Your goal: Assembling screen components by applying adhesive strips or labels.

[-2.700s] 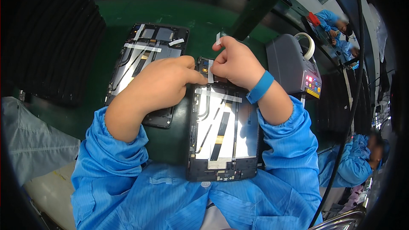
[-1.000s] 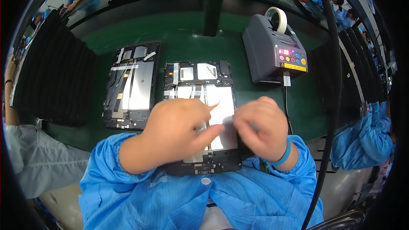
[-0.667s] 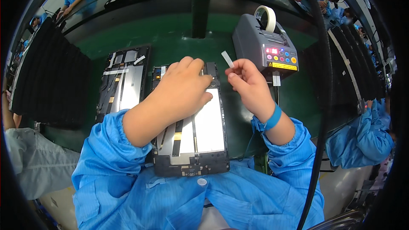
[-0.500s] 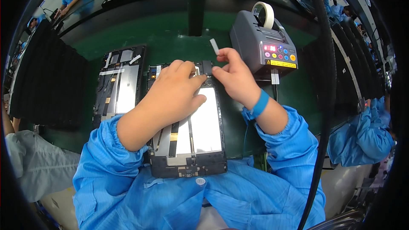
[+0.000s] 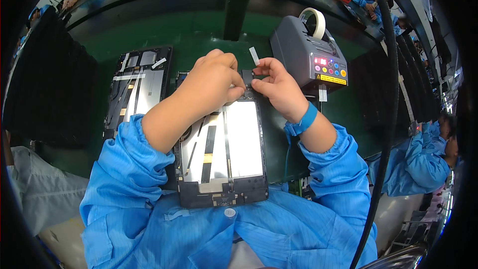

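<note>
An opened tablet (image 5: 246, 144), its inside facing up with a silvery panel and dark flex cables, lies before me. My left hand (image 5: 214, 82) is over its far edge, fingers curled and bunched in a pinch; what they hold, if anything, is hidden. Beside it my right hand (image 5: 281, 89) has its fingers curled at the tablet's far right corner, near a dark square part (image 5: 247, 75). A short white strip of tape (image 5: 254, 56) sticks up from the right index fingertip. A blue wrist band (image 5: 304, 119) circles my right wrist.
A second opened tablet (image 5: 149, 89) with white tape pieces lies to the left. At the right stands a grey tape dispenser (image 5: 301, 45), a tape strip (image 5: 322, 92) hanging from its front. Black stacks (image 5: 45, 84) flank the green table. A black cable (image 5: 391, 94) hangs at right.
My left hand has lifted slightly and drawn its fingers together from a flatter spread. The right hand has shifted a little to the right, the tape strip still on its finger.
</note>
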`<state>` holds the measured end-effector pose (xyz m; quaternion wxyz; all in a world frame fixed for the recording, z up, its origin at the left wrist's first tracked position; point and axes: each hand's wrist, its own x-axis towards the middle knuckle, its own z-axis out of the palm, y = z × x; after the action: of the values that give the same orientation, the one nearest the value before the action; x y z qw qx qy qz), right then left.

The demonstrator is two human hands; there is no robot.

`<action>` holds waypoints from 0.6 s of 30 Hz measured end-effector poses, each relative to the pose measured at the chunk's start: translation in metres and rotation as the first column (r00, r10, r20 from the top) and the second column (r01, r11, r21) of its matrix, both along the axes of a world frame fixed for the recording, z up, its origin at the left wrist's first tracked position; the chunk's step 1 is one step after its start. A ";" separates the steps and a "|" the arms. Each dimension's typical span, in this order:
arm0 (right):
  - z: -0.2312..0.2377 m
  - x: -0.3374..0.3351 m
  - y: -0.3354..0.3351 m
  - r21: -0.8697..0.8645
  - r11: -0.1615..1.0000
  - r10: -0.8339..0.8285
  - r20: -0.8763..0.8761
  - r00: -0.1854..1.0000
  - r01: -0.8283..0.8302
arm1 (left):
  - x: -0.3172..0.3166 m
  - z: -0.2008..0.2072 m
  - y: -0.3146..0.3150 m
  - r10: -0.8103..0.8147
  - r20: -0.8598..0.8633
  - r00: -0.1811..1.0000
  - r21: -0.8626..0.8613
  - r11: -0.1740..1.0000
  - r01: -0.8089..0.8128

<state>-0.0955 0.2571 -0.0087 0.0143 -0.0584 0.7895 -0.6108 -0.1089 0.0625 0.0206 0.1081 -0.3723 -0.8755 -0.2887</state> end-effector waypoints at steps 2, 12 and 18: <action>0.002 0.001 -0.001 0.006 0.999 0.048 0.039 0.998 -0.048 | -0.004 0.002 0.000 -0.029 0.070 0.997 -0.007 1.000 0.029; 0.047 0.003 0.005 0.345 0.896 0.315 -0.053 0.948 -0.279 | -0.024 0.003 -0.002 0.030 0.344 0.939 -0.009 1.000 -0.029; 0.052 -0.005 -0.004 0.642 0.690 0.381 0.072 0.922 -0.335 | -0.024 0.013 0.000 0.111 0.458 0.882 -0.080 0.993 -0.084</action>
<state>-0.1005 0.2529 0.0429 0.1259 -0.2230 0.9233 -0.2863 -0.1327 0.0623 0.0337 -0.0993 -0.2515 -0.9016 -0.3376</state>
